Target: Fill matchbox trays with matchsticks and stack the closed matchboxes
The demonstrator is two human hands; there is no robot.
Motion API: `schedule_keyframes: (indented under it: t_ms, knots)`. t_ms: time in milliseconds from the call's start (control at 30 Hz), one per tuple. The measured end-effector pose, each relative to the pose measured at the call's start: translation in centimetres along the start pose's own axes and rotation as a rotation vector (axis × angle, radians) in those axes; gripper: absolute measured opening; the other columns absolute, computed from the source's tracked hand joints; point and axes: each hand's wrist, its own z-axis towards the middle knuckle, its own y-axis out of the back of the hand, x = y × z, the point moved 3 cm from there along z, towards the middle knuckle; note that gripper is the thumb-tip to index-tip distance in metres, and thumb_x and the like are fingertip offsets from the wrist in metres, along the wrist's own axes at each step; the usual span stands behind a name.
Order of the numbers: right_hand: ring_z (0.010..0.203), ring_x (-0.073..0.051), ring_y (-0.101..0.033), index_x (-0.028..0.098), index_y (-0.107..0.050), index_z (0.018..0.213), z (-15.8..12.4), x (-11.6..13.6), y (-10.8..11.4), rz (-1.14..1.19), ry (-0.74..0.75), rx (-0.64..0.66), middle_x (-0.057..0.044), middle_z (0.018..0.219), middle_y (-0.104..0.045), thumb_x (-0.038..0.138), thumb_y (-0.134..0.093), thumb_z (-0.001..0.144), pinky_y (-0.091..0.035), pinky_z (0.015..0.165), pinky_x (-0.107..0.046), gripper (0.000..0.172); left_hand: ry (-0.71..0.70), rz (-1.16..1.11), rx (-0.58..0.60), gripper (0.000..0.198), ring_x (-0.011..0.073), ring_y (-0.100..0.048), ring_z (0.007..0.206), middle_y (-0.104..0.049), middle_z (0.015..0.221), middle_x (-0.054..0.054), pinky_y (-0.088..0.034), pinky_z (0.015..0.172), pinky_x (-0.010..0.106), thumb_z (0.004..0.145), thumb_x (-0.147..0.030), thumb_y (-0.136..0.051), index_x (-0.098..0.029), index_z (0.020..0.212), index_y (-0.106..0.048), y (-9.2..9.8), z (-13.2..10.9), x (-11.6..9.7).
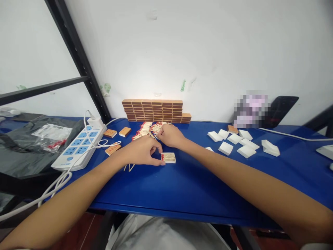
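A small white matchbox tray (170,160) with red-tipped matches in it lies on the blue table. My left hand (144,151) steadies its left end between thumb and finger. Further back, my right hand (170,134) is closed at the edge of a loose heap of matches (145,129), with a few sticks at its fingertips. Part of the heap is hidden behind both hands. Several loose matchsticks (131,167) lie below my left wrist.
Stacked matchboxes (153,111) stand against the wall. Orange matchbox covers (125,131) and a white power strip (78,146) with cables are at left. Several white trays (225,148) lie at right, near a dark phone (282,110) leaning on the wall.
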Motion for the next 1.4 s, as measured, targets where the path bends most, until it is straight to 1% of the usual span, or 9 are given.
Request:
schedule_keyframes:
  t_ms: [133, 233, 433, 733, 900, 1000, 1133, 1267, 1400]
  knots:
    - [0.075, -0.018, -0.066, 0.014, -0.075, 0.086, 0.0, 0.4, -0.3, -0.081, 0.031, 0.099, -0.012, 0.089, -0.077, 0.023, -0.055, 0.095, -0.037, 0.059, -0.026, 0.024, -0.007, 0.025, -0.013, 0.034, 0.0119, -0.054, 0.055, -0.061, 0.061, -0.002, -0.033, 0.055, 0.026, 0.079, -0.05, -0.082, -0.017, 0.09, -0.079, 0.2, 0.0, 0.1]
    - [0.087, -0.022, -0.07, 0.012, -0.076, 0.098, -0.8, 0.6, 0.1, -0.177, 0.059, 0.152, -0.016, 0.102, -0.078, 0.023, -0.054, 0.098, -0.042, 0.065, -0.027, 0.024, -0.028, 0.033, -0.017, 0.034, 0.0114, -0.053, 0.055, -0.06, 0.061, -0.003, -0.034, 0.055, 0.026, 0.081, -0.05, -0.081, -0.018, 0.09, -0.079, 0.2, 0.1, 0.2]
    - [0.104, -0.028, -0.071, 0.011, -0.073, 0.112, -2.2, 0.2, 1.1, -0.242, 0.06, 0.151, -0.02, 0.119, -0.075, 0.028, -0.049, 0.103, -0.048, 0.077, -0.031, 0.031, -0.034, 0.036, -0.026, 0.034, 0.0112, -0.053, 0.054, -0.059, 0.061, -0.003, -0.033, 0.054, 0.026, 0.081, -0.05, -0.081, -0.017, 0.091, -0.079, 0.3, 0.1, 0.5]
    - [0.108, -0.029, -0.072, 0.01, -0.072, 0.117, -2.7, -0.2, 1.0, -0.297, 0.07, 0.166, -0.022, 0.121, -0.073, 0.021, -0.047, 0.104, -0.051, 0.082, -0.032, 0.03, -0.026, 0.035, -0.029, 0.033, 0.0113, -0.054, 0.053, -0.059, 0.059, -0.003, -0.034, 0.054, 0.026, 0.081, -0.049, -0.081, -0.017, 0.09, -0.079, 0.3, 0.1, 0.7]
    - [0.107, -0.029, -0.071, 0.012, -0.071, 0.114, -3.7, -1.0, 2.7, -0.289, 0.09, 0.167, -0.02, 0.125, -0.071, 0.029, -0.048, 0.106, -0.05, 0.081, -0.032, 0.03, -0.012, 0.037, -0.042, 0.039, 0.012, -0.055, 0.055, -0.06, 0.06, -0.002, -0.034, 0.053, 0.026, 0.081, -0.054, -0.08, -0.017, 0.091, -0.078, 0.6, 0.1, 1.2]
    - [0.106, -0.027, -0.07, 0.015, -0.072, 0.111, -5.1, -0.3, 3.8, -0.294, 0.2, 0.246, -0.016, 0.122, -0.072, 0.026, -0.051, 0.105, -0.048, 0.081, -0.029, 0.024, 0.003, 0.052, -0.052, 0.038, 0.0124, -0.055, 0.056, -0.061, 0.062, -0.002, -0.034, 0.054, 0.026, 0.081, -0.052, -0.081, -0.017, 0.093, -0.078, 0.7, 0.1, 1.3]
    - [0.097, -0.024, -0.071, 0.014, -0.07, 0.11, -6.7, 1.0, 3.7, -0.351, 0.287, 0.353, -0.015, 0.117, -0.073, 0.016, -0.052, 0.102, -0.045, 0.075, -0.028, 0.02, 0.004, 0.057, -0.062, 0.037, 0.0123, -0.055, 0.056, -0.062, 0.063, -0.002, -0.033, 0.054, 0.025, 0.08, -0.05, -0.082, -0.016, 0.092, -0.078, 0.8, 0.2, 1.4]
    - [0.093, -0.023, -0.069, 0.016, -0.07, 0.107, -6.0, 1.3, 3.2, -0.253, 0.316, 0.247, -0.013, 0.114, -0.074, 0.023, -0.053, 0.103, -0.041, 0.071, -0.028, 0.019, 0.008, 0.047, -0.067, 0.036, 0.0118, -0.052, 0.054, -0.06, 0.061, -0.002, -0.031, 0.052, 0.025, 0.078, -0.051, -0.082, -0.016, 0.086, -0.076, 0.8, 0.1, 1.5]
    - [0.086, -0.019, -0.065, 0.018, -0.07, 0.095, -3.4, 0.1, 2.9, -0.028, 0.305, 0.055, -0.007, 0.098, -0.075, 0.025, -0.057, 0.101, -0.036, 0.067, -0.027, 0.016, 0.01, -0.007, -0.033, 0.039, 0.0115, -0.05, 0.051, -0.056, 0.057, -0.003, -0.029, 0.05, 0.026, 0.079, -0.054, -0.081, -0.016, 0.087, -0.078, 0.7, 0.0, 1.2]
